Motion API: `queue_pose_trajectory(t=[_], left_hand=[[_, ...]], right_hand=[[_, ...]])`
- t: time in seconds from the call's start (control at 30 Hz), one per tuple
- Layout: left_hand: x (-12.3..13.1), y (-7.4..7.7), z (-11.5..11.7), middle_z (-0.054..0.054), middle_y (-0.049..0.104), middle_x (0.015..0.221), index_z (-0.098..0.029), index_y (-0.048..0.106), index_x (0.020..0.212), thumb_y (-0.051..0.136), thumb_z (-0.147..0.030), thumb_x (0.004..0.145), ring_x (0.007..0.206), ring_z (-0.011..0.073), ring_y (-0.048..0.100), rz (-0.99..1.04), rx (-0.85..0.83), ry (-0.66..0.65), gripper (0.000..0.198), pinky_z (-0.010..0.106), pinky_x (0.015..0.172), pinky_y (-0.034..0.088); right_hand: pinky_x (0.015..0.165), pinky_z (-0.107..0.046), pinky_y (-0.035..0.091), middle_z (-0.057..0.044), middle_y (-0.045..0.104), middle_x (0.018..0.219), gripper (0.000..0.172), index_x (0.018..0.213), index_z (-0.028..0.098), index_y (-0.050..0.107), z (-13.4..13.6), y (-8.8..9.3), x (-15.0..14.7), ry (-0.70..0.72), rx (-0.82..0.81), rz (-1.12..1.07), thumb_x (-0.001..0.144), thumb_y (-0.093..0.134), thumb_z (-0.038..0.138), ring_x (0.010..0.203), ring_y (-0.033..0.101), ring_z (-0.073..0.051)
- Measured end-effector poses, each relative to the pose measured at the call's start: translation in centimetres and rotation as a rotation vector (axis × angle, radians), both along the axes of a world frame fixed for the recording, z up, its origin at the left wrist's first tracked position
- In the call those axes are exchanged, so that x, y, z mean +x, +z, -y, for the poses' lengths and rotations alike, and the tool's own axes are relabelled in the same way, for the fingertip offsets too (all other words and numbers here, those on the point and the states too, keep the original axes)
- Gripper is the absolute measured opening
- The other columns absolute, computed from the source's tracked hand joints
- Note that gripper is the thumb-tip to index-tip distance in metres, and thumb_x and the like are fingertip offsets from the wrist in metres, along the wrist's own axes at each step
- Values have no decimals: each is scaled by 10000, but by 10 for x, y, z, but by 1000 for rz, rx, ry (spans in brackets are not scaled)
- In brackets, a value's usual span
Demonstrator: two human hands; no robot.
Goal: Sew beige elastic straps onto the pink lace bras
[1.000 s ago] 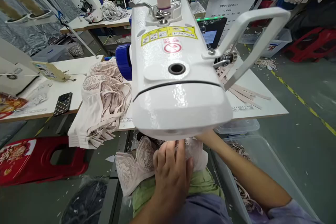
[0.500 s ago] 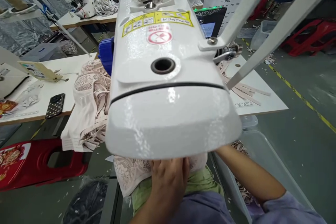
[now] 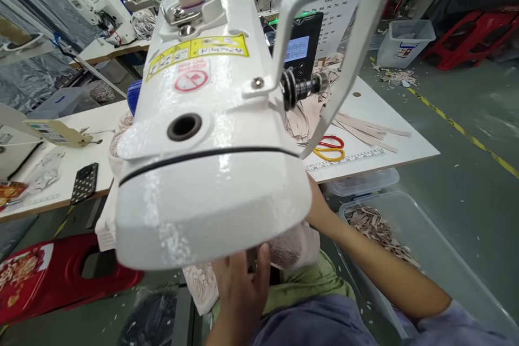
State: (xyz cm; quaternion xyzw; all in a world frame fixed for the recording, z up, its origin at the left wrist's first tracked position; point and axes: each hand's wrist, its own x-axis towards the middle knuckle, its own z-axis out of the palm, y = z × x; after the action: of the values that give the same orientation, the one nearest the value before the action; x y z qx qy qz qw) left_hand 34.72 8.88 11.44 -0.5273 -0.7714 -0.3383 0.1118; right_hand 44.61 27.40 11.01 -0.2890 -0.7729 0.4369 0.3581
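A white sewing machine head [image 3: 214, 205] fills the middle of the view and hides the needle area. Under its front edge is my left hand [image 3: 243, 286], thumb apart from the fingers, at a pale pink lace bra [image 3: 290, 248]; the fingertips are partly covered by the machine. Lace fabric shows on both sides of this hand, above my lap. My right hand [image 3: 316, 203] reaches behind the right side of the machine head; only the part near the wrist shows, its fingers hidden.
Red-and-yellow scissors [image 3: 330, 148], a ruler [image 3: 352, 159] and pale straps [image 3: 365, 127] lie on the white table [image 3: 405, 146]. A clear bin [image 3: 430, 248] with scraps stands below. At left are a phone [image 3: 84, 183], piled garments [image 3: 107, 221] and a red stool [image 3: 60, 275].
The view has shifted, so the machine head sits further left and the scissors show. My left hand's thumb has spread from the fingers, and the lace fabric has shifted.
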Motion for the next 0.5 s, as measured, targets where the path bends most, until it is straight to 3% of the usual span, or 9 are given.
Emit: queue_pose_trajectory(t=[0.2,0.33,0.5], left_hand=[[-20,-30,2,137,626,1181,-204,486,1321,460,-427,982,1183,260,595,638,-9,-77,406,405,989,500],[-19,-28,-7,126,661,1186,-194,519,1262,507,-433,959,1137,252,642,961,1,-173,385,398,970,524],[-14,-17,-11,86,700,1019,-196,552,1085,608,-394,897,965,229,698,1053,134,-115,279,363,864,564]], right_hand=[[671,-294,509,-39,614,914,155,928,235,594,19,-13,20,13,-59,-105,904,591,388,720,579,-164],[672,-291,502,-49,602,896,269,915,223,568,30,-10,25,83,-7,-124,916,581,491,761,583,-173],[714,-303,501,-63,601,900,382,906,209,546,34,-9,28,121,55,-83,904,560,591,824,585,-185]])
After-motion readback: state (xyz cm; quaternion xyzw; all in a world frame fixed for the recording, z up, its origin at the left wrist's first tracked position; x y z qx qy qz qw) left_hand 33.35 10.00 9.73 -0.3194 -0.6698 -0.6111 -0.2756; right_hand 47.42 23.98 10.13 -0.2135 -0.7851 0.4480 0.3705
